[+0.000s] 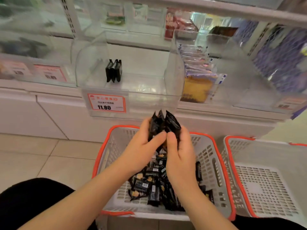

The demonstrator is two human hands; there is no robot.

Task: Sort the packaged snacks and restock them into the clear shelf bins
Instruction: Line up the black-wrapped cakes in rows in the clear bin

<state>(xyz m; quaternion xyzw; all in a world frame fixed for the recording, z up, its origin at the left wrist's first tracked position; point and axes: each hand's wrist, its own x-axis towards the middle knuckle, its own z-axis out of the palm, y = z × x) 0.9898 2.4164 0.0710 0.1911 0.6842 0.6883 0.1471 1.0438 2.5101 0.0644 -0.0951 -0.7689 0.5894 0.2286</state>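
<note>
Your left hand (144, 143) and right hand (178, 146) meet above the basket (214, 163), together gripping a small bunch of black snack packets (163, 125) that stand upright with their crimped tops fanned out. The fingers of both hands are curled around the bunch, thumbs pressed against its near face, so both are clamped on the packets.

The risk from here, as a judgement: the packets look glossy and slippery, and only their lower halves are pinched. If you loosen one hand too early while lifting towards the clear bin (149, 100), the outer packet could slide free and drop back into the basket or onto the tiled floor (33, 155). The bin's front wall is high, so a low approach could catch the bunch on its rim and knock the row crooked.

The packets are small, flat, black pillow-style wrappers with serrated ends. Many more lie jumbled in the basket beneath your wrists, some showing a golden biscuit picture and white barcode labels. Three matching packets (114, 70) already stand on edge at the bin's back left, touching one another. A red-bordered price tag (107, 103) reading 11.80 hangs on the bin's front. A second basket (265, 180) sits just beside the first, to your right.
</note>
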